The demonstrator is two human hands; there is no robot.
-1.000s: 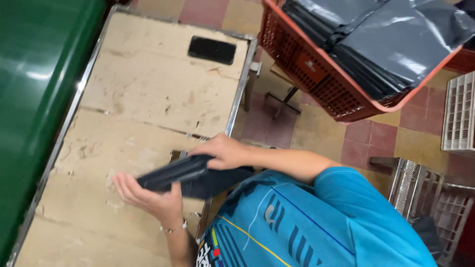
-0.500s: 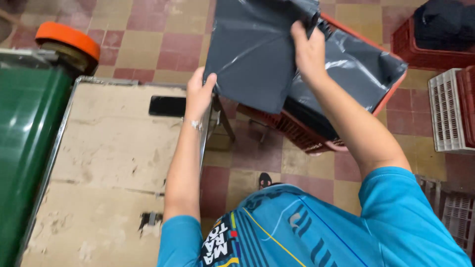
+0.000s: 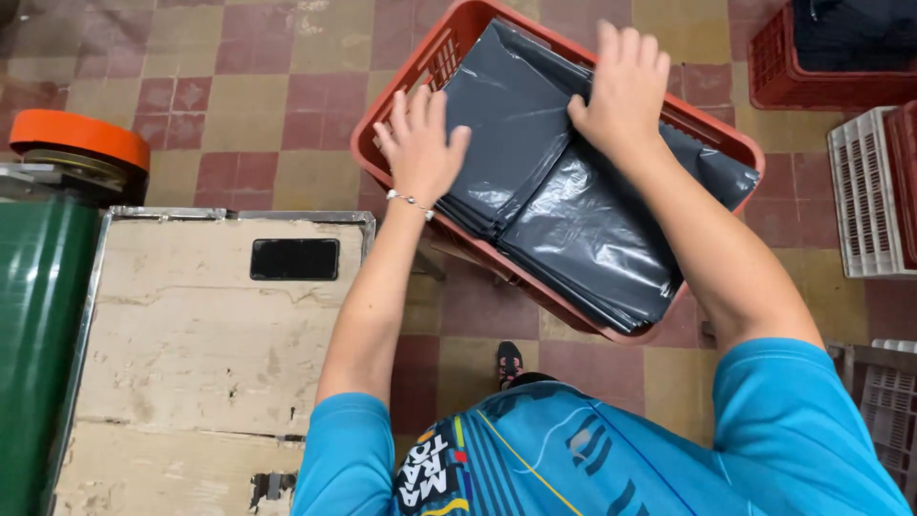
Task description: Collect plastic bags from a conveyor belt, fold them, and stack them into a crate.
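The big worn table (image 3: 191,354) sits well off to the left of the hands, with a metal edge around it and a green machine (image 3: 38,334) right beside it. Next in size is the red crate (image 3: 449,57), and both hands are over it. It stands tilted on the checkered tile floor (image 3: 258,86). Inside the crate lies a stack of gray plastic bags (image 3: 573,229), flat and shiny, filling most of it. The person wears a blue shirt (image 3: 592,459), and both arms reach out from it to the crate. More crates, red (image 3: 821,76) and white (image 3: 864,191), stand far off to the right of the hands. The right hand (image 3: 623,81) lies flat on the top bag at the far side of the stack, fingers straight and spread, not curled around anything. The left hand (image 3: 418,148) rests at the near left edge of the stack, just by the crate's rim, also flat and open, pressing on the bags and gripping nothing. An orange round lid (image 3: 81,134) sits far to the left of that hand. A black phone (image 3: 294,259) lies on the table, near the left arm. The smallest thing is a thin bracelet (image 3: 409,201) on the left wrist.
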